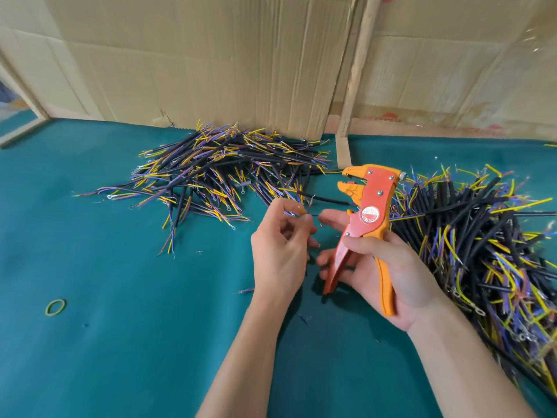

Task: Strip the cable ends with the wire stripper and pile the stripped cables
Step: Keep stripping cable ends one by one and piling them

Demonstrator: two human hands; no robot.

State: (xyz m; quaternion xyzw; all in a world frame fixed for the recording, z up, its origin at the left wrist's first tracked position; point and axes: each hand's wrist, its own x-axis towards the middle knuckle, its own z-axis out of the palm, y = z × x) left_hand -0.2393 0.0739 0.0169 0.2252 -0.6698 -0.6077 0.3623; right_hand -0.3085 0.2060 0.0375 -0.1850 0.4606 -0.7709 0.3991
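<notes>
**Cable end held between stripper and left fingers**

Right hand (388, 267) gripped the wire stripper (366, 224), fingers curled round both handles; handles spread apart, jaws up and gaping, nothing seen between them. Tool body red-orange with yellow-orange jaws and grip, round label at the pivot.

Left hand (281, 251) pinched the loose cores of one cable (327, 200) between thumb and fingertips, remaining fingers curled. Cable: short black sheath running from the left fingertips toward the stripper head, passing behind it; thin blue, yellow and reddish cores splayed at the pinched end. Whether those core tips were bared could not be told.

Beyond the left fingers, a pile of cables (223, 170) lay on the green table (120, 342): black sheaths, yellow/blue/purple cores, some ring terminals. Right of the right fingers, a second, bigger heap (482, 251) of the same look. Near-left of the left hand, well apart, a yellow rubber band (55, 307). Cardboard (211, 55) stood behind the far pile.
</notes>
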